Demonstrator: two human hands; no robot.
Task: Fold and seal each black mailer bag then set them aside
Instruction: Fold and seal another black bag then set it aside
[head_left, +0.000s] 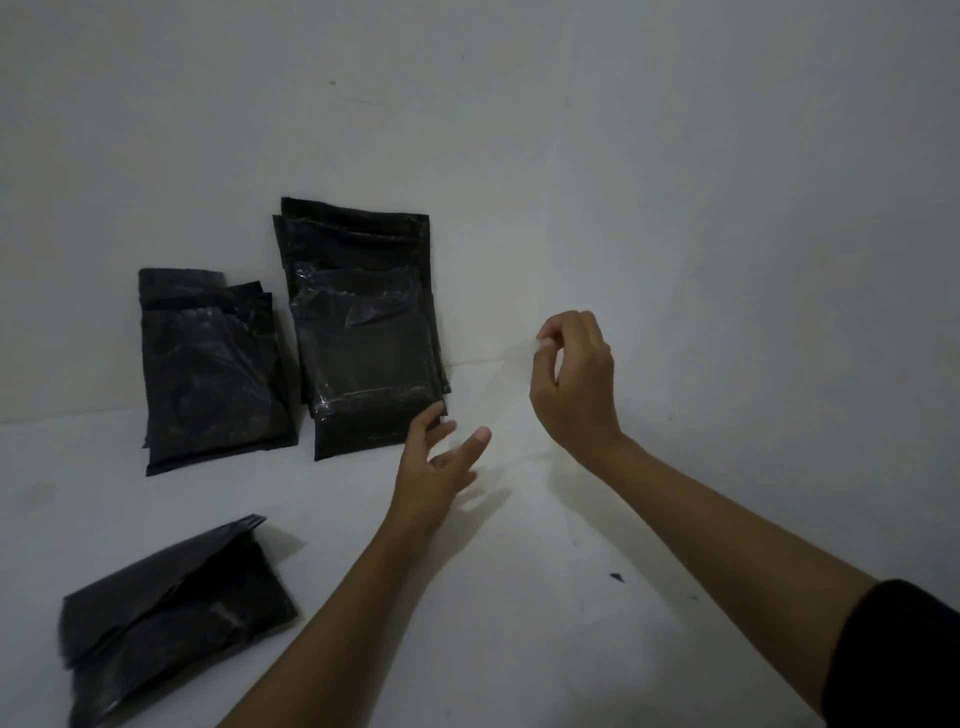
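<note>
A stack of black mailer bags (363, 332) leans against the white wall at the centre. My left hand (434, 467) reaches to its lower right corner with fingers spread; the fingertips touch or nearly touch the front bag. My right hand (571, 379) is raised to the right of the stack. Its thumb and forefinger pinch a thin pale strip (543, 347), faint and partly see-through. A second pile of black bags (208, 369) leans left of the centre stack. A third, looser pile of black bags (171, 613) lies at the near left, its top bag partly folded over.
Everything rests on a white surface (519, 597) that meets a white wall (675, 156) behind the bags. A few small dark specks (616, 577) lie on the surface near my right forearm.
</note>
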